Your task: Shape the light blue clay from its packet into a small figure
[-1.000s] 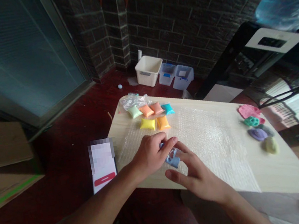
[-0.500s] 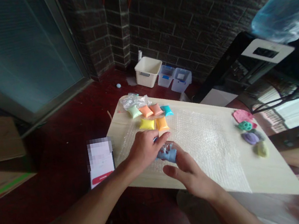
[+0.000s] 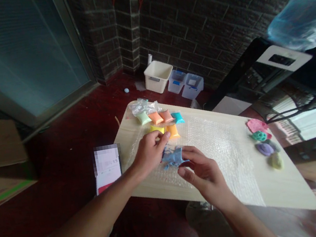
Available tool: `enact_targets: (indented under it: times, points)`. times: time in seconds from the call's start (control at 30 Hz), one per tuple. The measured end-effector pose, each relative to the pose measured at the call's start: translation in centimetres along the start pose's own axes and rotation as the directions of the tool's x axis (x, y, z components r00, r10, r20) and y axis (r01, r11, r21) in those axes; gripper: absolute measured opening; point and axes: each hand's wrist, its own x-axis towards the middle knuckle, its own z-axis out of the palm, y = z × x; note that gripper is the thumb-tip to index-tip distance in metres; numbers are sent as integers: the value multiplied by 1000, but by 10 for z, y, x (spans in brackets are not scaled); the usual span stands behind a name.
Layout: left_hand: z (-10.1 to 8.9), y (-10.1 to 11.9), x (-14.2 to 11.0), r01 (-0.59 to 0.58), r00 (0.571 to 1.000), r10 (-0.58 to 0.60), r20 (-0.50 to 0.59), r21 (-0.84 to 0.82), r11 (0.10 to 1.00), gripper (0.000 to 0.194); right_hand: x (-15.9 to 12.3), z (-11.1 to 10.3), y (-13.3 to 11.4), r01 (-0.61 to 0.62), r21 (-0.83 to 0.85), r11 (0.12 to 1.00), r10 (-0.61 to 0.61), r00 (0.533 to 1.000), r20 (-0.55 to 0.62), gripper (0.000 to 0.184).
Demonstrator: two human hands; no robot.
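Between my hands hangs a piece of blue modelling clay (image 3: 174,157), its edges torn into ragged strings. My left hand (image 3: 150,151) is closed, thumb and fingers pinched at the clay's left side. At the clay's right end, the curled fingers of my right hand (image 3: 207,171) hold it, with the thumb just below. Sealed packets of clay lie beyond my hands: a yellow packet (image 3: 157,129) partly behind my left fingers, an orange-yellow packet (image 3: 173,131), a light green packet (image 3: 143,117), and a turquoise packet (image 3: 179,117). Bubble wrap (image 3: 221,152) lies under my hands.
Worked clay lumps sit at the table's right: pink clay (image 3: 257,125), green clay (image 3: 259,136), purple clay (image 3: 264,149), pale yellow clay (image 3: 276,161). A phone (image 3: 108,169) is at the left edge. Crumpled clear plastic (image 3: 143,106) lies at the far corner. Bins (image 3: 158,77) stand on the floor behind.
The blue clay has been pulled wider and now shows ragged strands. My left hand has moved slightly away and left, covering part of the yellow packet. The camera view has turned a little.
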Motion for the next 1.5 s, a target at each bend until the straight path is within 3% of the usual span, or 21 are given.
enact_targets:
  times: [0.17, 0.27, 0.4, 0.53, 0.6, 0.73, 0.9, 1.07, 1.2, 1.37, 1.5]
  points:
    - [1, 9, -8, -104, 991, 116, -63, 171, 980, 34, 3, -1, 4, -58, -46, 997, 48, 979, -197, 18]
    - [1, 16, -14, -196, 976, 214, -37, 277, 941, 31, 4, 0, 2, -169, 144, 975, 199, 953, -229, 15]
    - [2, 19, -19, -284, 959, 276, 72, 302, 910, 22, 6, 3, -2, -303, 377, 875, 400, 892, -211, 16]
    - [1, 19, -21, -480, 877, 450, 168, 254, 840, 24, 6, 3, -3, -276, 438, 855, 410, 878, -247, 13]
    - [0, 19, -21, -563, 825, 514, 236, 253, 787, 34, 7, 3, -4, -274, 481, 833, 428, 869, -247, 15]
    - [-2, 17, -22, -645, 755, 529, 388, 291, 707, 58, 7, 1, -7, -278, 543, 792, 452, 865, -217, 21]
    - [1, 14, -23, -585, 785, 473, 399, 229, 778, 51, 5, 0, -12, -224, 514, 828, 389, 889, -239, 13]
    - [3, 15, -24, -544, 796, 442, 414, 170, 821, 53, -3, -4, -5, -119, 260, 958, 208, 914, -349, 15]
    - [2, 19, -25, -476, 813, 406, 417, 73, 876, 46, -6, -7, -5, -100, 73, 992, 121, 920, -374, 15]
    - [2, 28, -26, -352, 825, 352, 443, -85, 932, 33, -4, -9, -14, -109, -43, 993, 82, 910, -406, 17]
    - [6, 28, -30, -304, 823, 330, 462, -131, 944, 32, -2, -10, -19, -182, -23, 983, 157, 900, -406, 22]
